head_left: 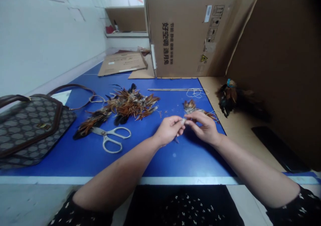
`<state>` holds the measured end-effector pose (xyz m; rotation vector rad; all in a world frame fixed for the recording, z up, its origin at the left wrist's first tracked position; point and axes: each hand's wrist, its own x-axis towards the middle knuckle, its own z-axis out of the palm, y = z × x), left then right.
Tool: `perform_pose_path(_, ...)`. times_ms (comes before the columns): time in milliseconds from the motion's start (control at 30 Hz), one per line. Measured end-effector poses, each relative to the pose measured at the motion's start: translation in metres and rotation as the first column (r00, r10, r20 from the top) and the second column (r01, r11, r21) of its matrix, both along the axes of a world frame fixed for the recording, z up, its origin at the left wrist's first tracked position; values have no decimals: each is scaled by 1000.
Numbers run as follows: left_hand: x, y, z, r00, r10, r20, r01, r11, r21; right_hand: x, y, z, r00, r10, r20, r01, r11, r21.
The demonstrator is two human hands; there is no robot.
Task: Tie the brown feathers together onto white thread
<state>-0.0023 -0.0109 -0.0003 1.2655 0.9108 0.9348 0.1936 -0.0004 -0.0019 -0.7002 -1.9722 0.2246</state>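
My left hand (171, 130) and my right hand (204, 125) meet over the blue tabletop, fingertips pinched together. Between them is a small feather (184, 121), its pale fluffy end showing at the fingertips. Its remaining length is mostly hidden, though a dark tip pokes out below my left fingers. Just beyond my right hand lies a small bunch of brown feathers (190, 106), partly covered by that hand. A large pile of brown and black feathers (132, 104) spreads to the left. Silver scissors (110, 135) rest open beside it, blades reaching under some feathers.
A patterned handbag (37, 129) stands at the left. Behind the hands lie a thin rod (170, 90) and loose white thread (197, 93). Large cardboard boxes (190, 32) border the back and right. Tied dark feathers (227, 97) and a black phone-like slab (279, 149) lie at right.
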Motion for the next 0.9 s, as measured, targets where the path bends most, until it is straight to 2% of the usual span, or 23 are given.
perform_pose_path(233,-2,-2,2,999,-48,14,48,999,-11,2,3,2,998,51,-31,-52,997,-56)
perform_pose_path(400,-4,-2,0,995,-92,-38,92,996,-14,1,0,7,995,101,-27,-103,989,-105)
perform_pose_path(500,-3,-2,0,996,-76,-54,76,997,0,-1,-2,6,996,88,-24,-90,989,-114)
perform_pose_path(700,-1,-1,0,996,25,88,-23,999,-28,-5,-3,2,997,70,-11,-70,997,21)
perform_pose_path(900,0,0,0,977,31,212,-21,999,-49,-4,-2,-7,992,123,40,-122,992,-30)
